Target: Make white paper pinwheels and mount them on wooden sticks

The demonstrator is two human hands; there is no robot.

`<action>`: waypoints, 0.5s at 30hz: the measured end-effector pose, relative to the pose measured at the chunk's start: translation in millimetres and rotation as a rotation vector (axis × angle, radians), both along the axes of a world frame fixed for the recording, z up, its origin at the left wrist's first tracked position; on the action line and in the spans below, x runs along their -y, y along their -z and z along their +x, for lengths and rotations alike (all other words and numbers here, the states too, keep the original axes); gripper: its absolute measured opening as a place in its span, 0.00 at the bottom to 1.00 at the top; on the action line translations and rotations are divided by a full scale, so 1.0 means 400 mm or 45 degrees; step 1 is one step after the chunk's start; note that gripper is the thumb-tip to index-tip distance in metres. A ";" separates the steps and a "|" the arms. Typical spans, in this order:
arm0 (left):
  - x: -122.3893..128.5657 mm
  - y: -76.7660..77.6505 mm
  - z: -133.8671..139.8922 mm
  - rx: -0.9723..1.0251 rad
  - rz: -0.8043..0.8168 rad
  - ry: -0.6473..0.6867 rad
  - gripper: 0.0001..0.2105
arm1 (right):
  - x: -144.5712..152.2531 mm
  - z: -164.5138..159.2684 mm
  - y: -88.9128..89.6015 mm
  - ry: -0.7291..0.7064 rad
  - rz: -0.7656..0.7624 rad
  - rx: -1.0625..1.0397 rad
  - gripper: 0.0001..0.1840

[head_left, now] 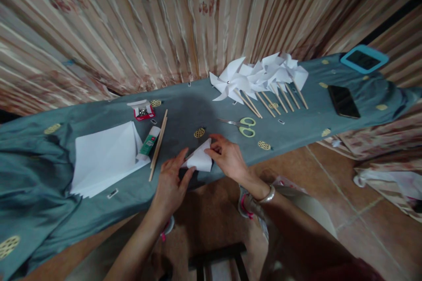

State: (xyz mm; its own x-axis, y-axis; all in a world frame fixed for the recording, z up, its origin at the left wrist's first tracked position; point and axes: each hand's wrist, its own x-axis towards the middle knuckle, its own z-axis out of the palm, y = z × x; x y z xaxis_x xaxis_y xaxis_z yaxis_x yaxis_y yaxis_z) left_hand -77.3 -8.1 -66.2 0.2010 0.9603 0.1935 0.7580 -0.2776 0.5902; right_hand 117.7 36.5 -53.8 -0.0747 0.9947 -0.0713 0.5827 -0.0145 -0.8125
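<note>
A folded white sheet of paper (200, 159) lies at the front edge of the cloth-covered table, between my two hands. My left hand (172, 178) grips its left corner, thumb along the lower edge and fingers at the fold. On the other side, my right hand (228, 154) pinches the upper right corner between thumb and fingers. Just beyond lies a pair of scissors (243, 125) with light green handles. Left of my left hand are thin wooden sticks (158, 145), a green and white glue stick (149, 142) and a stack of white paper (104, 156).
Several white paper pinwheels (260, 77) on sticks lie in a row at the back. A red box (144, 111) of small metal pieces stands open at the back left. A dark phone (343, 101) and a blue-framed device (364, 59) lie to the right. Curtains hang behind the table (198, 105).
</note>
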 end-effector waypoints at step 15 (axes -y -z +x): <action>0.079 0.004 0.088 -0.528 0.319 0.381 0.24 | -0.001 -0.002 0.003 -0.017 0.117 0.300 0.19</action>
State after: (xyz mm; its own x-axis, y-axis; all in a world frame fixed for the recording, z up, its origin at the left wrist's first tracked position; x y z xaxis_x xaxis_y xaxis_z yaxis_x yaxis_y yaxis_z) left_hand -42.0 -39.5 -67.9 0.5650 0.7848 0.2547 0.7790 -0.6091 0.1487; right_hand 116.8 37.0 -55.2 -0.0802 0.9968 0.0020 0.7560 0.0622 -0.6516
